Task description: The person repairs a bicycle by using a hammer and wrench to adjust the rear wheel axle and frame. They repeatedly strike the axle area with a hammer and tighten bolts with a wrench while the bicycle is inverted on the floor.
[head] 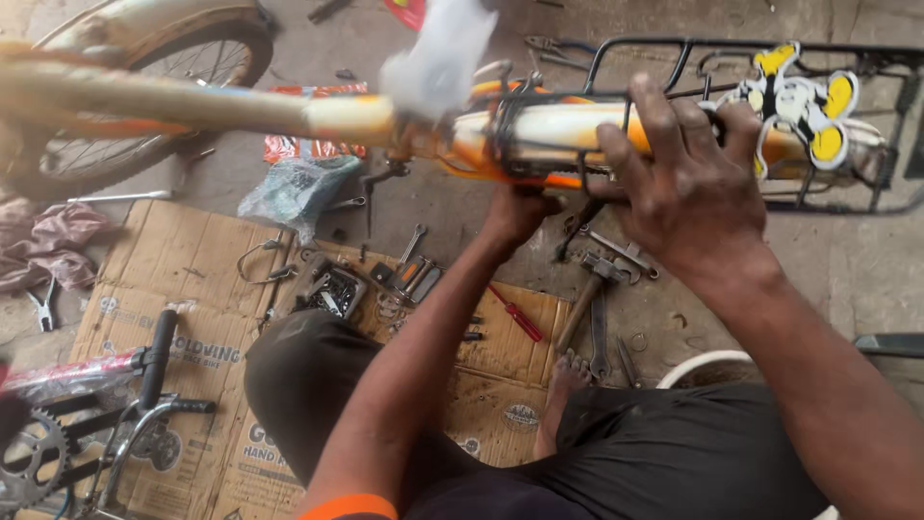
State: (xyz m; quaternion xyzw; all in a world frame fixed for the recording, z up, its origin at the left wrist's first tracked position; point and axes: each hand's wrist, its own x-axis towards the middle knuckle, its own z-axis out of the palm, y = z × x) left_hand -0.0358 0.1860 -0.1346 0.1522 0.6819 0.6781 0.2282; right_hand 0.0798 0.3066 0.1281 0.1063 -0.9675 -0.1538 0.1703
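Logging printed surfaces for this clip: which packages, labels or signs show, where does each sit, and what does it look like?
Flattened cardboard cartons: on the floor under the tools, brown with dark print.
Orange-red printed packet: on the floor below the bicycle frame, crumpled.
Cartoon badge: on the rear carrier rack beside the right hand, yellow, white and black.
No screens.

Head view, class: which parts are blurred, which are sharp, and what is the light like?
Head view: the white wrapped part on the bicycle frame is smeared by blur, and the near frame tube looks soft; the right hand, the red screwdriver and the cardboard are fairly sharp; light is even and soft, with no hard shadows or glare.
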